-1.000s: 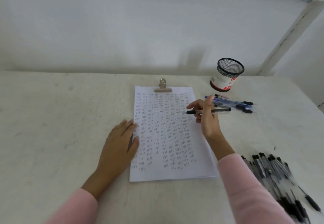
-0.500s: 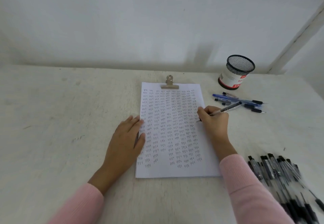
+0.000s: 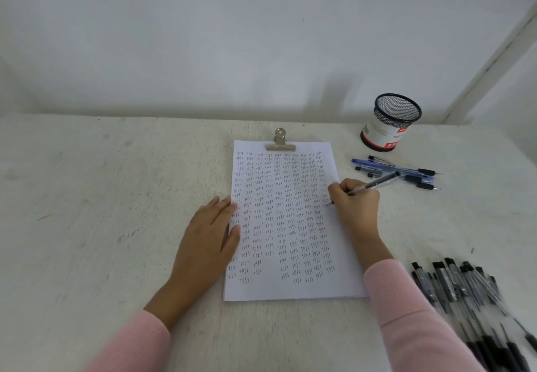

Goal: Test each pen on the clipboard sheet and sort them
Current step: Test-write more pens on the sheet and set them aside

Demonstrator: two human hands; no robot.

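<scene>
Your right hand (image 3: 356, 203) swung the slim black-and-clear pen (image 3: 374, 183) from level 1 s ago to tip-down on the white written-over clipboard sheet (image 3: 290, 291), right margin; grip curled round it. Left hand (image 3: 209, 235) flat, holding nothing, pinning the left edge. Test underway, sorting pending.

Clipboard sheet at centre frame, 1 pen writing on it, 2 groups of pens to its right.

The white sheet (image 3: 290, 291) lies flat under a metal clip (image 3: 280, 142) at its top edge, covered nearly to the bottom in columns of small handwritten marks. The right hand (image 3: 356, 201) pinches a pen (image 3: 374, 183) with a clear barrel, tilted, its tip on the sheet near the right edge and its back end pointing to the upper right. Just right of the sheet's top, a few blue and black pens (image 3: 398, 169) lie side by side. At the lower right, a large pile of black-tipped pens (image 3: 465, 290) lies fanned out, partly cut off by the frame.
</scene>
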